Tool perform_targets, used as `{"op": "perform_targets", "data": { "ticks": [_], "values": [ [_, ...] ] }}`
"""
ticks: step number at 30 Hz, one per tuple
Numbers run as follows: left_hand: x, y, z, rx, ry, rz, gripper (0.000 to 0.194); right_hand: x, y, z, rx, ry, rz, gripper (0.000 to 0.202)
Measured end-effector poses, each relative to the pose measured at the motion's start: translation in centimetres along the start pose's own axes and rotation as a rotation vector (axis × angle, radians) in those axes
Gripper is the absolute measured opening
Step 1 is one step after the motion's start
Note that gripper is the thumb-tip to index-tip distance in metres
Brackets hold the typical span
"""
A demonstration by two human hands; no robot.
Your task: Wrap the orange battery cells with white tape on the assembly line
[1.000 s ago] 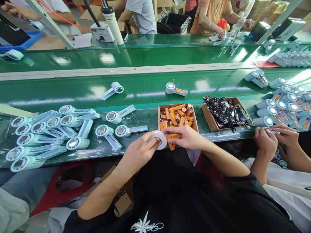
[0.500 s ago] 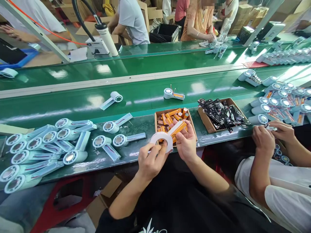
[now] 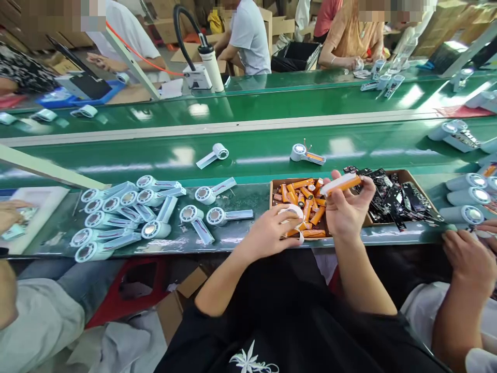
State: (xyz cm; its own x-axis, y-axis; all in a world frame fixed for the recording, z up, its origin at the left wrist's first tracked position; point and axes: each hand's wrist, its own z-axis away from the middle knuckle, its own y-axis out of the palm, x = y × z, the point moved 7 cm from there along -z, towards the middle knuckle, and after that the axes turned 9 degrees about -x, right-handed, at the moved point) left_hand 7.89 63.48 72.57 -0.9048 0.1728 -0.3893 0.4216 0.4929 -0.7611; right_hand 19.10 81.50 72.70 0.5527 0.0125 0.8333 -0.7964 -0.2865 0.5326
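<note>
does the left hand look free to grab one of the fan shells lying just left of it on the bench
Probably not as it is: the left hand is closed on the tape roll. The nearest fan shell lies close, with nothing between them.

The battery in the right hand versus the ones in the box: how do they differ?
The held battery is lifted above the box in the right hand; the boxed batteries lie piled loosely. The held one shows a white strip along its side; the boxed ones look plain orange. Both are orange cylinders.
</note>
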Motion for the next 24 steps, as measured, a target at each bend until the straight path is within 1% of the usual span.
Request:
{"op": "perform_targets", "data": {
  "ticks": [1,3,4,5,6,7,9,11,13,15,16,18,19,21,22,24],
  "values": [
    [1.8,-1.4,0.2,-0.031,-0.046,-0.017,0.041,0.3,-0.6,0.6,0.006,-0.015,0.006,0.065],
    [6.5,-4.8,1.4,-0.119,-0.228,-0.185,0.034,1.1,-2.6,1.4,-0.008,-0.032,0.032,0.064],
    [9.0,-6.5,2.4,-0.137,-0.340,-0.317,0.034,1.5,-3.9,1.6,-0.022,-0.044,0.054,0.064],
    [11.4,-8.0,3.4,-0.109,-0.441,-0.455,0.034,2.1,-5.3,1.5,-0.033,-0.064,0.081,0.064],
    [13.5,-9.2,4.3,-0.037,-0.524,-0.580,0.033,2.7,-6.7,1.4,-0.041,-0.090,0.110,0.064],
    [15.4,-10.0,5.0,0.070,-0.589,-0.682,0.032,3.3,-7.9,1.2,-0.046,-0.119,0.137,0.064],
    [18.2,-10.7,6.0,0.316,-0.672,-0.808,0.030,4.4,-9.8,0.8,-0.032,-0.166,0.179,0.060],
    [19.8,-10.5,6.0,0.503,-0.700,-0.862,0.032,5.3,-10.7,0.4,0.004,-0.184,0.219,0.052],
    [20.9,-10.1,5.2,0.602,-0.694,-0.890,0.034,6.3,-10.6,0.3,0.039,-0.209,0.280,0.046],
    [21.9,-9.7,4.1,0.639,-0.677,-0.909,0.035,7.5,-9.9,0.2,0.079,-0.245,0.355,0.045],
    [22.5,-9.6,3.5,0.647,-0.673,-0.907,0.034,8.2,-9.3,0.2,0.100,-0.265,0.389,0.048],
    [23.9,-9.5,2.1,0.661,-0.648,-0.871,0.032,9.4,-7.6,-0.2,0.151,-0.294,0.432,0.061],
    [24.6,-9.3,1.1,0.664,-0.612,-0.836,0.031,9.8,-6.5,-0.6,0.179,-0.300,0.442,0.065],
    [25.4,-8.4,-1.6,0.651,-0.502,-0.754,0.033,9.8,-3.4,-2.2,0.240,-0.299,0.446,0.061],
    [25.6,-7.6,-3.1,0.630,-0.438,-0.710,0.037,9.3,-1.5,-3.4,0.275,-0.288,0.441,0.056],
    [25.5,-5.6,-6.3,0.571,-0.319,-0.617,0.048,6.8,2.9,-6.1,0.358,-0.238,0.422,0.051]
  ]
}}
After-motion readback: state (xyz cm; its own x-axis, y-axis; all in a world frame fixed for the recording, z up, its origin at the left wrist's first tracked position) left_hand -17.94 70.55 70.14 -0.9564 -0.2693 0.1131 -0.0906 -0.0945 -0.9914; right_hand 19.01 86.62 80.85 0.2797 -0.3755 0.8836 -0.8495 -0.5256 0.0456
